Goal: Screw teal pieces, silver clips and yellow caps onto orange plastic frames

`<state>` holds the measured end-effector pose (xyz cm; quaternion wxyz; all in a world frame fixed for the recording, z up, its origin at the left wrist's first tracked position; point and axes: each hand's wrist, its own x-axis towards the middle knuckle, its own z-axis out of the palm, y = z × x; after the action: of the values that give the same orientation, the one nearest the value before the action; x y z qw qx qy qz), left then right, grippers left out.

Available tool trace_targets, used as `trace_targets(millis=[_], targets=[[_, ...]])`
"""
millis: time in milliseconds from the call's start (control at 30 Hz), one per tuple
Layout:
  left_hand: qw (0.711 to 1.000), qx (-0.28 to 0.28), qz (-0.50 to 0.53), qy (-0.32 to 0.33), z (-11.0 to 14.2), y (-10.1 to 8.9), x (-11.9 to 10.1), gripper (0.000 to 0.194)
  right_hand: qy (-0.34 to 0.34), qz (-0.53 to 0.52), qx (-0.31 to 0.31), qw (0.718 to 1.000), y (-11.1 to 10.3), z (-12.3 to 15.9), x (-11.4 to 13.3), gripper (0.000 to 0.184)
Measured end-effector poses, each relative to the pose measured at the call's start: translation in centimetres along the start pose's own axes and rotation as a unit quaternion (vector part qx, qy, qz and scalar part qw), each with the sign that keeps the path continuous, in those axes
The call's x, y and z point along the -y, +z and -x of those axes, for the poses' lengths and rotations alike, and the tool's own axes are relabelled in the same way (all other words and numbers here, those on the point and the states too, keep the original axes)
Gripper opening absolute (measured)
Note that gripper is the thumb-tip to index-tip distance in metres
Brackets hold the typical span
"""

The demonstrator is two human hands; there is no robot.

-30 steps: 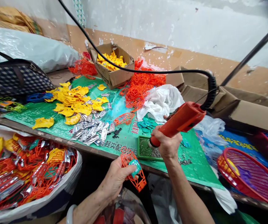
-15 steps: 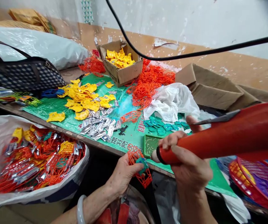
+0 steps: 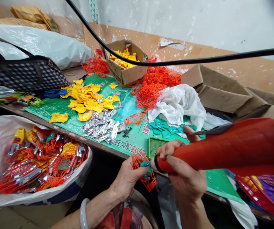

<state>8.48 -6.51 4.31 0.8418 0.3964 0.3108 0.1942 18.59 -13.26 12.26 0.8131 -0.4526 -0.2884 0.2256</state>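
Between the thumb and fingers of my left hand [image 3: 126, 178] is an orange plastic lattice frame [image 3: 150, 183] with a small teal plastic piece [image 3: 145, 164] on it. My right hand [image 3: 186, 178] is wrapped around a thick red power tool [image 3: 225, 148], which looks like an electric screwdriver. Its pale tip reaches the teal piece, though I cannot see the very end or whether it touches. Just beyond the tip stands a small green tray [image 3: 154, 147] with a perforated bottom. Loose teal pieces [image 3: 166, 128] lie behind the tray.
Yellow parts [image 3: 85, 98] and silver metal strips [image 3: 102, 130] lie heaped on the table. Orange frames [image 3: 154, 84] pile beside a cardboard box [image 3: 129, 76]. A white sack [image 3: 79, 178] of assembled pieces stands left. A black cable [image 3: 199, 60] crosses overhead. Red baskets [image 3: 263, 190] are at right.
My right hand has brought the red screwdriver left and slightly down, so its tip now meets the teal piece in view. My left hand stays nearly in place with the frame.
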Motion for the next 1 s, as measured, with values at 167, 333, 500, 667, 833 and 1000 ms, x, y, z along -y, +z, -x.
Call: trace_targets(millis=[167, 333, 500, 667, 833, 1000], targets=[[1.000, 0.001, 0.008, -0.007, 0.0, 0.0, 0.1, 0.026, -0.006, 0.023, 0.014, 1.000, -0.2, 0.2, -0.2, 0.055], [1.000, -0.006, 0.002, 0.003, 0.1, 0.4, 0.0, 0.021, -0.021, 0.046, 0.025, 0.998, -0.3, 0.5, -0.6, 0.045], [1.000, 0.001, -0.005, 0.007, 0.1, 0.4, 0.1, 0.018, -0.033, 0.073, 0.041, 0.996, -0.8, 1.1, -1.3, 0.036], [1.000, 0.016, -0.013, -0.003, 0.2, 0.1, -0.3, 0.020, -0.033, 0.062, 0.039, 0.997, -0.8, 1.2, -1.0, 0.045], [0.997, 0.062, 0.010, -0.050, 0.3, -0.7, -0.8, 0.029, -0.034, -0.012, 0.026, 0.999, -0.4, -0.4, 0.2, 0.050], [0.994, 0.077, 0.001, -0.073, 0.3, -1.3, -1.0, 0.028, -0.102, 0.045, -0.048, 0.993, -1.7, -3.1, -0.1, 0.044]])
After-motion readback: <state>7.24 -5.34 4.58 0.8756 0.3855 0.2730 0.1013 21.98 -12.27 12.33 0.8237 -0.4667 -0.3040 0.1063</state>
